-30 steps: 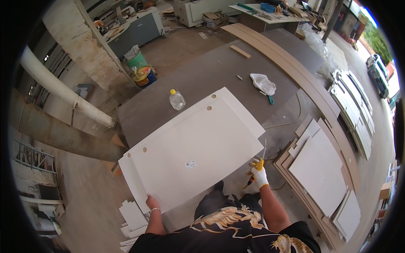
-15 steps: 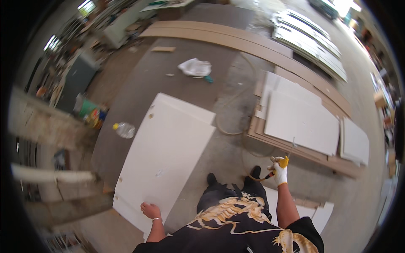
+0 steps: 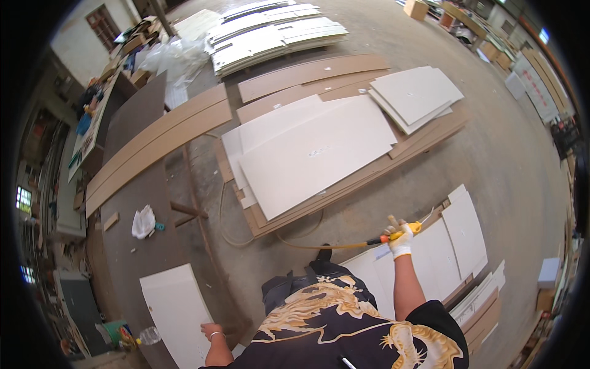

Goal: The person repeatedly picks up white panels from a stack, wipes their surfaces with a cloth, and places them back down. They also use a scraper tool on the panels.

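My right hand [image 3: 401,238], in a white work glove, is closed around a yellow air blow gun [image 3: 415,227] with a thin metal nozzle pointing to the right. A tan air hose [image 3: 326,247] runs leftward from its black-and-orange fitting. My bare left hand [image 3: 212,332] rests at the right edge of a white panel [image 3: 178,304] on the dark table [image 3: 132,246]; its fingers are stretched out and grip nothing. Below the blow gun lie more white panels [image 3: 424,261], stacked low at my right.
Ahead, a broad stack holds a large white panel [image 3: 319,154] over brown boards [image 3: 369,178]. Long brown boards [image 3: 160,144] cross the table's far part. A crumpled white cloth [image 3: 144,222] and a clear bottle [image 3: 149,336] lie on the table. The hose loops over the floor.
My view and body have turned to the right. The blow gun has swung over the low panels at my right, its nozzle now pointing right. My left hand has stayed on the table's white panel.
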Demonstrator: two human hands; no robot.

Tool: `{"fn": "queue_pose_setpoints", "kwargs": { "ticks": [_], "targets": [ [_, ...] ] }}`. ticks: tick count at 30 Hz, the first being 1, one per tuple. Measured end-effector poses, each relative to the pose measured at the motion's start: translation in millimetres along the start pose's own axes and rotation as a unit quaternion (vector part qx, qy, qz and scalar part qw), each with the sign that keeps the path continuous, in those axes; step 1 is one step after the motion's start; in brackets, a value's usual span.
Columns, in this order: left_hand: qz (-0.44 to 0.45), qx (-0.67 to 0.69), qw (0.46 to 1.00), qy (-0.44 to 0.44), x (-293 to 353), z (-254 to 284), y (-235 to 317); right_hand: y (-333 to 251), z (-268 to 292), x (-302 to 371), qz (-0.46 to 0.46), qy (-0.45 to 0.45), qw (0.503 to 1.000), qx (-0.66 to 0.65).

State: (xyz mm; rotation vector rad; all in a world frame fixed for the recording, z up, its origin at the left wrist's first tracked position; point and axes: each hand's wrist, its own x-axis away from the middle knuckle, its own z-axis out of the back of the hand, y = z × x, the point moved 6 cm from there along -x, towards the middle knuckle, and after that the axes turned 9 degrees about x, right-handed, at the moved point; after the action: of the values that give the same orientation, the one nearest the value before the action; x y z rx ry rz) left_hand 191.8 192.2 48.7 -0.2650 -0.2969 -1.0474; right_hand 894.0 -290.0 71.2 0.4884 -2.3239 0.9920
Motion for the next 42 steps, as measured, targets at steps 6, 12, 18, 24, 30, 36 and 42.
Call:
{"fn": "queue_pose_setpoints", "kwargs": {
  "ticks": [6, 12, 18, 24, 30, 36, 42],
  "targets": [
    [-0.256, 0.034, 0.965, -0.036, 77.7, -31.6, 189.4, -208.0, 30.5, -13.1, 0.151, 0.076, 0.948, 0.27],
    [-0.546, 0.027, 0.817, -0.184, 184.1, -100.6, 385.6, -166.4, -2.1, -47.2, 0.049, 0.091, 0.737, 0.668],
    [-0.561, 0.073, 0.777, -0.276, 209.6, -133.5, 514.7, -14.5, -25.3, -58.1, -0.169, -0.072, 0.552, 0.814],
    [-0.392, -0.02, 0.856, -0.337, 160.0, -149.6, 550.7, -71.5, -8.9, -107.4, -0.154, 0.146, 0.647, 0.733],
    [-0.481, -0.152, 0.825, -0.255, 180.2, -163.7, 595.2, -136.0, -25.8, -165.3, -0.109, 0.099, 0.671, 0.726],
    [-0.494, -0.048, 0.808, -0.316, 313.3, -221.3, 650.3, -75.7, -79.8, -213.3, -0.063, -0.16, 0.37, 0.913],
    [-0.512, -0.043, 0.799, -0.312, 459.8, -262.8, 682.9, -140.3, -53.4, -330.0, -0.084, 0.014, 0.551, 0.83]
  ]
}}
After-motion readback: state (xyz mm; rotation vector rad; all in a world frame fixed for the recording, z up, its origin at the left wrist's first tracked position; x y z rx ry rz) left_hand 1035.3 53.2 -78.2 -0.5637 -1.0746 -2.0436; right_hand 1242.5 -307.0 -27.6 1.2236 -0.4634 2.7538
